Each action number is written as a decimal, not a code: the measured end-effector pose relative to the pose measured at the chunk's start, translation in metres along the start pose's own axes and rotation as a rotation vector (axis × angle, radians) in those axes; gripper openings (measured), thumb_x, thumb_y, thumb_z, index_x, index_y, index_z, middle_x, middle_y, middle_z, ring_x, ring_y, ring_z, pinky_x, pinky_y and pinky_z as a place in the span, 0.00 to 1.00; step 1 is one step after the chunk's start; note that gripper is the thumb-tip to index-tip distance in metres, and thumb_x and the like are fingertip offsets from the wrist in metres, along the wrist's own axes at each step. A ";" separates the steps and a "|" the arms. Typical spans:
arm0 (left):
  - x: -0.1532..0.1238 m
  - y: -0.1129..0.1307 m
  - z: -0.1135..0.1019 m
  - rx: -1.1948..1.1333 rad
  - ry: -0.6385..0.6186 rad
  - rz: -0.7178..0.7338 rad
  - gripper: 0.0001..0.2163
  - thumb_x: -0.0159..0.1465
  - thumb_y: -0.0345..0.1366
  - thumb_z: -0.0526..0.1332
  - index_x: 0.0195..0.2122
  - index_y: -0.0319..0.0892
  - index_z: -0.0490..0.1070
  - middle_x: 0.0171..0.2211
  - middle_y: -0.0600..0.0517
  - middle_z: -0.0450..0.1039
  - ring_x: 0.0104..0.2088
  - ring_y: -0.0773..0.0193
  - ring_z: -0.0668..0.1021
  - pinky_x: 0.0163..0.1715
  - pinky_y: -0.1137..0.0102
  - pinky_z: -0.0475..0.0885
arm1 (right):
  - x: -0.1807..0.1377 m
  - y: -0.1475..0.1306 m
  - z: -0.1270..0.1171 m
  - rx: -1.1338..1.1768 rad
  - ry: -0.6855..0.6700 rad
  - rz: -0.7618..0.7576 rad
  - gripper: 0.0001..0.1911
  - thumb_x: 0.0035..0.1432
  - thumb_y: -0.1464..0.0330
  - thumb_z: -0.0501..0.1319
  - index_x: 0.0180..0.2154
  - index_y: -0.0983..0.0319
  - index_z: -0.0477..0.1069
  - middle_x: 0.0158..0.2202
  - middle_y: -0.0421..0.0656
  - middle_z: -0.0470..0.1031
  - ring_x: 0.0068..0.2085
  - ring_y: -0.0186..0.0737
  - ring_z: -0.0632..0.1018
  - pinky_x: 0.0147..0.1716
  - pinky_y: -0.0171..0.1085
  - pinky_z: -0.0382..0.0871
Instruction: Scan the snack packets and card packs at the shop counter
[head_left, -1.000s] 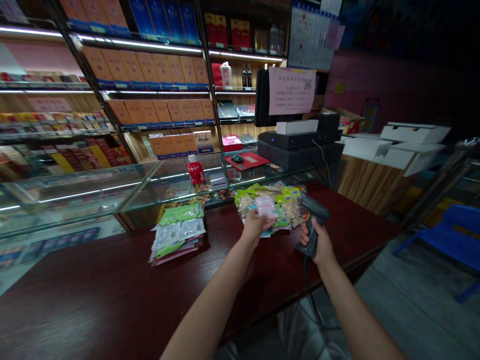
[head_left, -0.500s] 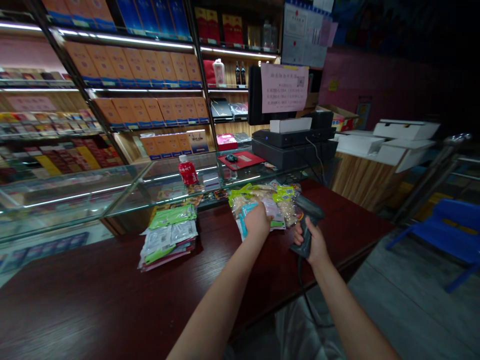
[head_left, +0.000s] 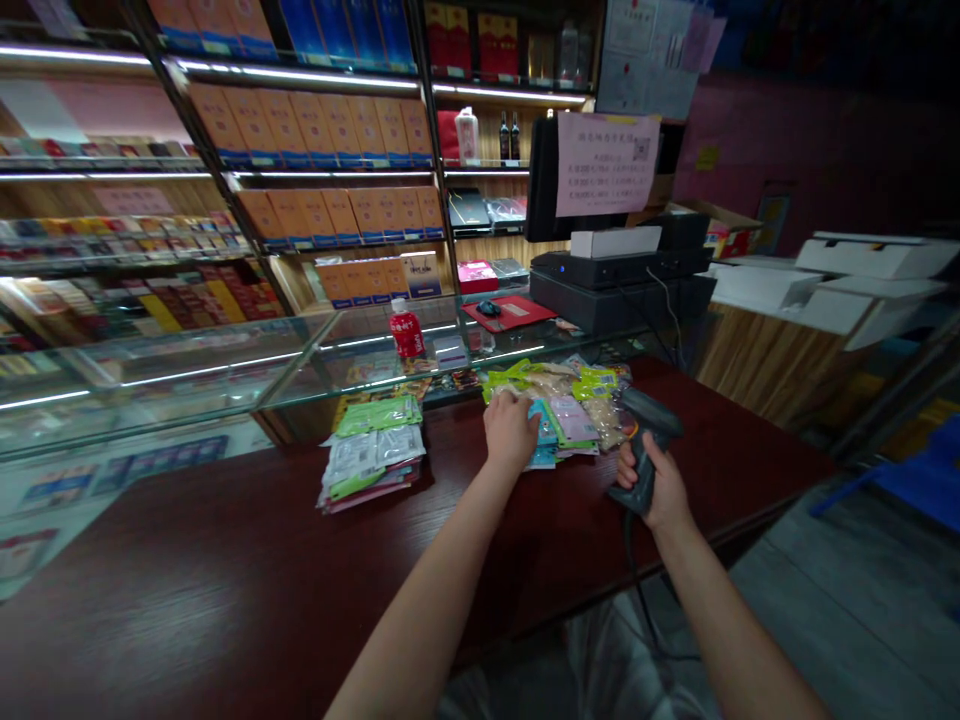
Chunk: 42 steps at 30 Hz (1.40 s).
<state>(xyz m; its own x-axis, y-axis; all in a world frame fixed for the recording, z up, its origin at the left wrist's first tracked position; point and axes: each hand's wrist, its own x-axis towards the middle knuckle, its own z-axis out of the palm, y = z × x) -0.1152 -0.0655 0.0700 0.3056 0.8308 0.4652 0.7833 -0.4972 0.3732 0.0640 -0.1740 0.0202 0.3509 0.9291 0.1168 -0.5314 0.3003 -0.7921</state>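
My right hand (head_left: 663, 487) is wrapped round the handle of a dark handheld barcode scanner (head_left: 648, 415), whose cable hangs over the table edge. My left hand (head_left: 511, 432) reaches over the left side of a pile of packets, thumb apart from bent fingers; the fingertips are partly hidden. Beside its thumb lies a blue packet (head_left: 545, 428), with a lavender-and-green packet (head_left: 571, 420) to the right. Clear bags with yellow-green tops and pale contents (head_left: 604, 416) lie around and behind these. To the left stands a stack of green and silver packets (head_left: 373, 450).
The dark red table (head_left: 247, 560) meets a glass display counter (head_left: 352, 345) bearing a red bottle (head_left: 406, 330). A monitor (head_left: 545, 180) with a paper sign stands behind, on a black base. Boxed goods fill the shelves. A blue chair (head_left: 919, 465) is at right.
My left hand has shifted left off the blue packet, which now lies uncovered on the pile. My right hand still holds the scanner. The whole view has turned slightly left.
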 end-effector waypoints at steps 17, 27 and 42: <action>0.003 -0.150 -0.091 0.449 0.183 -0.659 0.23 0.56 0.50 0.61 0.44 0.33 0.73 0.51 0.29 0.66 0.54 0.36 0.66 0.48 0.52 0.61 | -0.006 0.004 -0.002 0.119 0.011 0.045 0.14 0.51 0.59 0.68 0.37 0.60 0.72 0.20 0.35 0.63 0.18 0.26 0.62 0.14 0.26 0.59; 0.015 -0.164 -0.101 0.434 0.019 -0.863 0.34 0.46 0.55 0.67 0.50 0.38 0.70 0.56 0.32 0.64 0.56 0.38 0.64 0.50 0.53 0.61 | -0.004 0.006 -0.005 0.096 0.004 0.045 0.18 0.47 0.58 0.70 0.37 0.60 0.72 0.20 0.35 0.64 0.17 0.26 0.63 0.14 0.25 0.59; 0.005 -0.157 -0.122 0.150 0.183 -0.738 0.10 0.56 0.33 0.59 0.38 0.36 0.72 0.43 0.35 0.75 0.47 0.44 0.76 0.42 0.60 0.70 | -0.003 0.007 -0.006 0.113 -0.015 0.041 0.13 0.50 0.60 0.69 0.35 0.59 0.72 0.19 0.35 0.64 0.17 0.27 0.62 0.14 0.26 0.60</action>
<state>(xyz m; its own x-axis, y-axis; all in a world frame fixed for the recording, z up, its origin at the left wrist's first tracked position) -0.3025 -0.0140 0.1119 -0.4080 0.8727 0.2681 0.8181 0.2192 0.5317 0.0643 -0.1757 0.0107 0.3160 0.9440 0.0949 -0.6289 0.2833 -0.7240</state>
